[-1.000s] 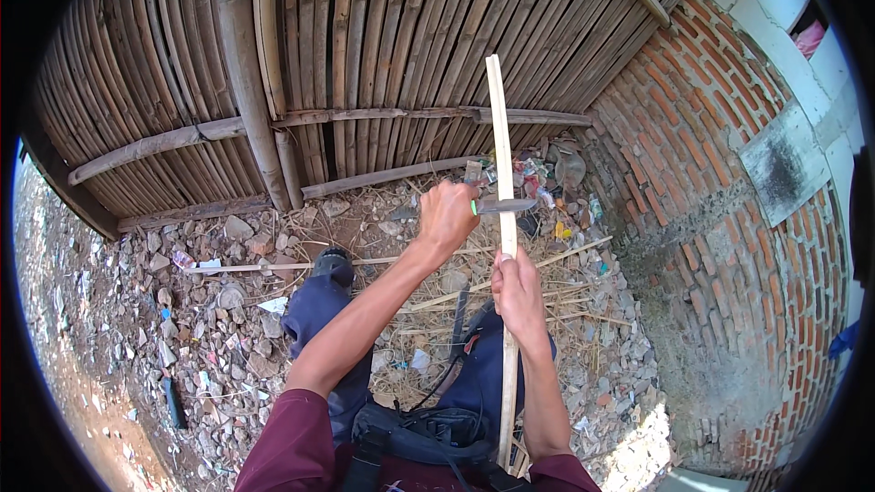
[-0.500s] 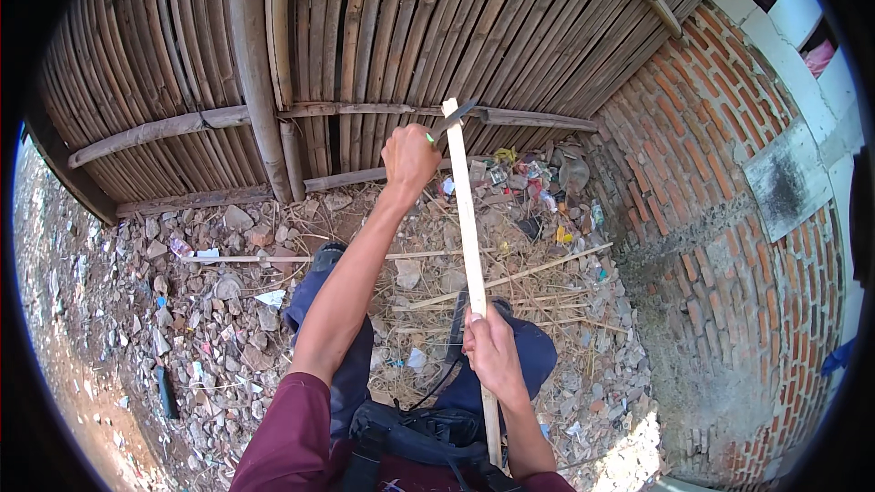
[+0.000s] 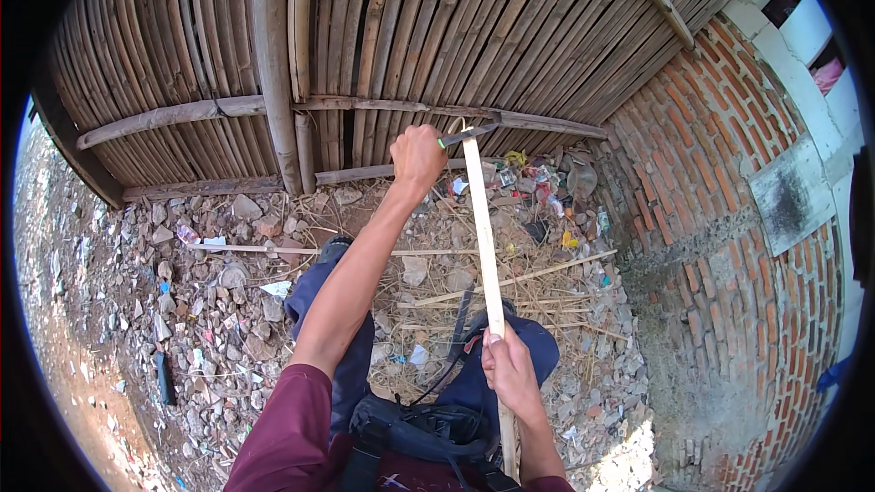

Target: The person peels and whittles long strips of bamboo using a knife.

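Observation:
My left hand (image 3: 418,162) is closed around the handle of a knife, with a bit of green showing at the grip. The dark knife blade (image 3: 481,131) lies across the top end of a long pale bamboo strip (image 3: 486,241), and a thin curl stands up beside it. Lower down, my right hand (image 3: 512,372) grips the strip, thumb along its face. The strip slants upright between my knees, and its lower end runs past my right forearm toward my waist.
A bamboo slat wall (image 3: 410,36) rises ahead, a brick wall (image 3: 720,246) at the right. Rubble (image 3: 219,310), litter (image 3: 547,191) and several loose bamboo strips (image 3: 547,271) cover the ground. A dark elongated object (image 3: 165,378) lies at the left. A black bag (image 3: 415,428) sits at my waist.
The knife has turned flatter across the strip's top, and a thin curl now shows there. Both hands and the strip sit slightly lower and further right in view, which has shifted a little.

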Demonstrator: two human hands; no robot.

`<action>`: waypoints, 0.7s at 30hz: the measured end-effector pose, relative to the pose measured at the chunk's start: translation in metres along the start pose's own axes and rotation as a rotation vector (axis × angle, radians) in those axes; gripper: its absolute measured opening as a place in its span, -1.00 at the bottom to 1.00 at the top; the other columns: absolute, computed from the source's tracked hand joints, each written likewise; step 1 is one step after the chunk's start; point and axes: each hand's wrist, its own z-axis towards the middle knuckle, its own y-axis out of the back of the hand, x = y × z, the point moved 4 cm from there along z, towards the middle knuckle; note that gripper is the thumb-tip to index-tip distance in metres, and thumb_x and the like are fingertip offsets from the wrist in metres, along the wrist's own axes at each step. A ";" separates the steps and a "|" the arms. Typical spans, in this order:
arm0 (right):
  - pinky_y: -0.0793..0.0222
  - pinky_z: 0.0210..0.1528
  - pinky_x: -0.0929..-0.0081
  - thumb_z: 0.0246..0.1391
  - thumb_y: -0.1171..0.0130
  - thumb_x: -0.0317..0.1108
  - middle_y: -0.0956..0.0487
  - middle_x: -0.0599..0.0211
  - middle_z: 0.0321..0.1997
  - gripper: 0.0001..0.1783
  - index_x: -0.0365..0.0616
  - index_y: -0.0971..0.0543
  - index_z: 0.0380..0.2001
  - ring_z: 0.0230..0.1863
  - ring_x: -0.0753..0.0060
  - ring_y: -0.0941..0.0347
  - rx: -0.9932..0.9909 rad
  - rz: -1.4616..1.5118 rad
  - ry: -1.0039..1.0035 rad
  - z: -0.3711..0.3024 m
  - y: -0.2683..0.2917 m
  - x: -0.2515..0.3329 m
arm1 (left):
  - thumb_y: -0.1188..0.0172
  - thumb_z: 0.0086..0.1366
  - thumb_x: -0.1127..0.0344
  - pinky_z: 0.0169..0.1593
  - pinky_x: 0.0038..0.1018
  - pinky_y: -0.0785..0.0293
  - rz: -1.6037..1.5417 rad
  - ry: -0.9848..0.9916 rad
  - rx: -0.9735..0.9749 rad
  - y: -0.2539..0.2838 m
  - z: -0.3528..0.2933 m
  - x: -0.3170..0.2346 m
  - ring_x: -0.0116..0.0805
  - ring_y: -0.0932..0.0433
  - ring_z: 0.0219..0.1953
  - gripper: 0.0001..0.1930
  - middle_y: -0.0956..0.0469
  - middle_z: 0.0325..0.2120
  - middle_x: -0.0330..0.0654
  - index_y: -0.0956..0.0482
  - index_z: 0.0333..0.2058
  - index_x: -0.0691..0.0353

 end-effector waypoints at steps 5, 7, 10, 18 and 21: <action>-0.04 -0.57 0.66 0.58 0.15 -0.27 -0.25 0.56 -0.51 -0.82 -0.07 -0.39 -0.15 -0.59 0.73 -0.09 0.273 0.229 -0.118 -0.056 -0.024 -0.011 | -0.35 0.17 0.41 -0.07 -0.04 -0.71 0.082 0.274 -0.137 0.022 0.035 0.091 0.18 -0.76 -0.15 -0.83 -0.75 -0.22 0.17 -0.79 -0.26 0.30; 0.00 -0.59 0.65 0.58 0.15 -0.26 -0.23 0.57 -0.52 -0.82 -0.07 -0.39 -0.14 -0.59 0.73 -0.06 0.141 0.286 -0.191 -0.052 -0.002 -0.026 | -0.35 0.17 0.39 -0.04 -0.02 -0.70 0.105 0.282 -0.168 0.031 0.035 0.097 0.22 -0.75 -0.16 -0.81 -0.75 -0.22 0.18 -0.79 -0.24 0.30; -0.06 -0.60 0.63 0.58 0.17 -0.29 -0.27 0.55 -0.53 -0.82 -0.08 -0.42 -0.06 -0.62 0.73 -0.11 -0.010 0.324 -0.161 -0.027 0.024 -0.035 | -0.29 0.16 0.37 0.00 0.06 -0.64 -0.102 0.209 -0.124 0.027 0.024 0.070 0.34 -0.70 -0.14 -0.81 -0.72 -0.26 0.28 -0.75 -0.32 0.36; -0.46 -0.23 0.24 0.50 0.11 -0.34 -0.54 0.22 -0.50 -0.65 -0.15 -0.60 0.14 -0.43 0.29 -0.54 -0.255 -0.247 0.135 0.036 0.045 0.005 | -0.25 0.08 0.47 -0.08 0.10 -0.62 -0.255 -0.199 0.090 0.008 -0.040 -0.028 0.33 -0.68 -0.23 -0.87 -0.68 -0.40 0.26 -0.75 -0.40 0.29; -0.46 -0.24 0.24 0.51 0.11 -0.31 -0.54 0.22 -0.50 -0.64 -0.15 -0.62 0.13 -0.43 0.30 -0.54 -0.169 -0.225 0.191 0.062 0.045 0.009 | -0.28 0.05 0.47 -0.10 0.09 -0.64 -0.232 -0.274 0.131 0.008 -0.066 -0.050 0.30 -0.69 -0.26 -0.86 -0.68 -0.44 0.24 -0.76 -0.39 0.26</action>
